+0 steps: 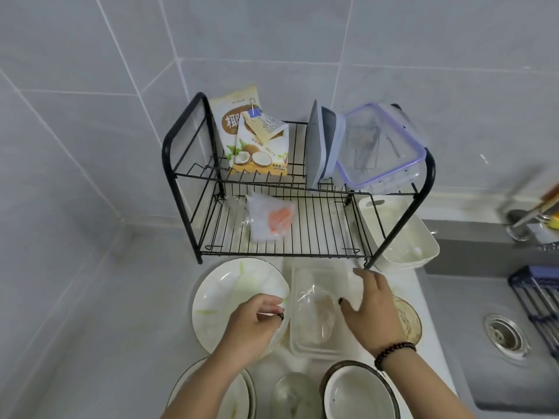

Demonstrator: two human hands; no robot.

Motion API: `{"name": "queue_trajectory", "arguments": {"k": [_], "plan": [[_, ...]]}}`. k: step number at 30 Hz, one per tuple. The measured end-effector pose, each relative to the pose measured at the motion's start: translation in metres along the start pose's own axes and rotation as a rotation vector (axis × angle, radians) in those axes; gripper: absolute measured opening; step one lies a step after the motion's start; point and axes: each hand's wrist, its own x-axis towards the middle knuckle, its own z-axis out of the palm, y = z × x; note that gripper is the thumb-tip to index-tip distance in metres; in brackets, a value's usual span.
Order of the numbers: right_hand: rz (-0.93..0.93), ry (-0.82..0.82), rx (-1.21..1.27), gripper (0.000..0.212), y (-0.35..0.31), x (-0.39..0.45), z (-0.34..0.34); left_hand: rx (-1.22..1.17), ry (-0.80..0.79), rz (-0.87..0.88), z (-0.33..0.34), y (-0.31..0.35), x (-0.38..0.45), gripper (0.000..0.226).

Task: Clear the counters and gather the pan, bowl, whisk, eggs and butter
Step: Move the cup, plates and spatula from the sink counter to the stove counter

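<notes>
1. Left hand [254, 320] hovers over the right edge of the white plate [230, 297], fingers curled inward, thumb and fingertips nearly together. Cannot tell if it pinches anything; nothing visible between them.
2. Right hand [370, 303] has fingers spread and relaxed, resting on the right side of the clear plastic tray [314, 313]. Beaded bracelet [393, 352] on that wrist.
3. Tray sits on the counter [429, 313] just right of the plate, touching or nearly so. Crumpled film and pale food residue inside.
4. Task item: dark-rimmed bowl [357, 388] near bottom edge, under the right forearm, white inside.
5. Glass bowl with brownish residue [408, 319] just right of the tray, partly hidden by the right hand.
6. More plates stacked at bottom left [236, 394]; clear glass item [290, 391] between them and the dark-rimmed bowl, too blurred to identify.
7. Black wire rack [187, 152] behind the plate and tray, against the tiled wall. Upper tier: coconut-print bag [254, 140] with a blue clip, upright grey lid [320, 143], clear container with purple rim [384, 146] tilted.
8. Lower tier: plastic bag with something orange [272, 219].
9. White caddy [405, 237] at the rack's right end.
10. Sink [502, 334] right of the counter.
</notes>
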Motion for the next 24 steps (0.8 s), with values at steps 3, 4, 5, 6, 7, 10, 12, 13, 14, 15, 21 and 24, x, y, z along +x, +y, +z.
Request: {"name": "queue_trajectory", "arguments": {"k": [3,4,5,6,7,10,12,13,14,15,21,24], "plan": [[0.072,0.083,-0.120,0.069,0.017,-0.003,-0.014,0.003,-0.029,0.023,0.014,0.006,-0.001,0.028],[0.127,0.066,-0.171,0.078,0.024,-0.005,-0.018,0.001,-0.041,0.027,0.019,0.007,-0.002,0.029],[0.183,0.030,-0.214,0.087,0.029,-0.008,-0.021,0.002,-0.052,0.029,0.023,0.008,-0.002,0.030],[0.240,-0.017,-0.238,0.095,0.036,-0.011,-0.023,0.009,-0.067,0.031,0.028,0.009,-0.003,0.030],[0.286,-0.066,-0.237,0.100,0.039,-0.013,-0.025,0.013,-0.077,0.034,0.031,0.009,-0.003,0.031],[0.356,-0.143,-0.122,0.100,0.051,-0.019,-0.025,0.024,-0.097,0.040,0.040,0.009,-0.005,0.029],[0.359,-0.141,-0.045,0.095,0.055,-0.021,-0.024,0.028,-0.098,0.043,0.045,0.010,-0.006,0.028],[0.354,-0.132,-0.024,0.093,0.056,-0.021,-0.023,0.032,-0.101,0.045,0.047,0.010,-0.007,0.029],[0.348,-0.121,-0.014,0.091,0.057,-0.021,-0.023,0.036,-0.103,0.048,0.048,0.010,-0.008,0.029],[0.343,-0.112,-0.007,0.089,0.058,-0.021,-0.024,0.042,-0.104,0.051,0.049,0.011,-0.010,0.028],[0.323,-0.034,0.078,0.087,0.054,-0.021,-0.036,0.044,-0.081,0.062,0.043,0.019,-0.020,0.029],[0.255,0.013,0.108,0.087,0.041,-0.020,-0.054,0.036,-0.053,0.069,0.038,0.021,-0.024,0.028]]}}
